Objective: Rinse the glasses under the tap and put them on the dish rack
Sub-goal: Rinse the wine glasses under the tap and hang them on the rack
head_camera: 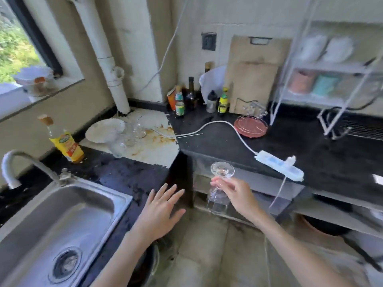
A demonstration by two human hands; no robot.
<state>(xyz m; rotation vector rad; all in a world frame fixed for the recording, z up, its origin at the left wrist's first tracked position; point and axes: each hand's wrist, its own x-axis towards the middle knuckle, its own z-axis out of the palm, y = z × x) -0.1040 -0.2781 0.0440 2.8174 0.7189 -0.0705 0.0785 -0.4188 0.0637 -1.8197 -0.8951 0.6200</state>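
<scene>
The right hand (pixel 232 191) holds a stemmed glass (pixel 220 189) upside down, foot up and bowl hanging below the fingers, which are curled round the stem. The left hand (pixel 161 210), just left of it, is spread wide and holds nothing. The glass looks light, thin and breakable, probably slippery when wet; the stem gives a firm hold, though the bowl would be steadier. Left of the hands lies the sink (pixel 62 216), its basin bare, with the tap (pixel 18 162) beyond. More glasses (pixel 128 133) stand with a plate on the worktop (pixel 228 139) ahead; the dish rack (pixel 251 123) sits far ahead to the right.
</scene>
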